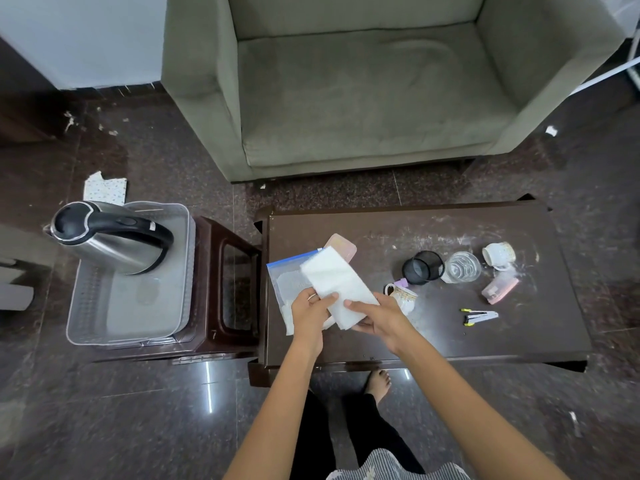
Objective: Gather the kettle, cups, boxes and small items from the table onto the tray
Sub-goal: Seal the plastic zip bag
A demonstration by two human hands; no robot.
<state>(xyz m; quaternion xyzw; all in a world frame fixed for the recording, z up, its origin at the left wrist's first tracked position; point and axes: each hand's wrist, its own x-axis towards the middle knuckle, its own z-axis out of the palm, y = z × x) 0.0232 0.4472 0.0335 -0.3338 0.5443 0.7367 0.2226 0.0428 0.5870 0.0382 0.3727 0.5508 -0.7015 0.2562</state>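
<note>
Both hands [310,315] [375,317] grip white box [337,285] (tilted) — above table [519,337].

Both hands over table's [519,341] left end, left hand [308,317] and right hand [377,318] gripping white packet [337,287].
Just right of right fingertips: patterned cup [403,296]; beyond it mesh pot [422,267], glass [462,267], tipped cup [498,255], crowded together.
Stapler [479,317] farther right; bare tabletop around it and along near edge.
Left of left fingers: open gap to tray [86,327]; kettle [110,235] fills far end, near end bare.
</note>
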